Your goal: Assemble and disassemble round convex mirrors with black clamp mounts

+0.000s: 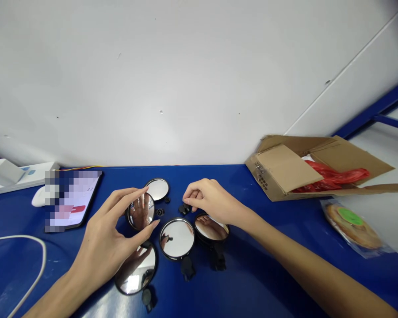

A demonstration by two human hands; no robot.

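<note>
My left hand (111,234) curves around a small round convex mirror (141,212) with a black rim, fingertips at its top edge and thumb by its lower right edge. My right hand (212,198) pinches a small black clip-like mount (184,209) between thumb and bent fingers, just above the blue tabletop. Beside the hands lie more round mirrors: one behind (158,190), one in the middle (177,238), one under my right wrist (210,227) and one below my left thumb (136,269). Black mounts (187,267) project from some of them.
On the left are a phone (76,198), a white mouse-shaped object (40,196), a power strip (33,172) and a white cable (43,256). An open cardboard box (275,172) with a red plastic bag (331,174) stands right, near a wrapped round item (354,227). A white wall rises behind.
</note>
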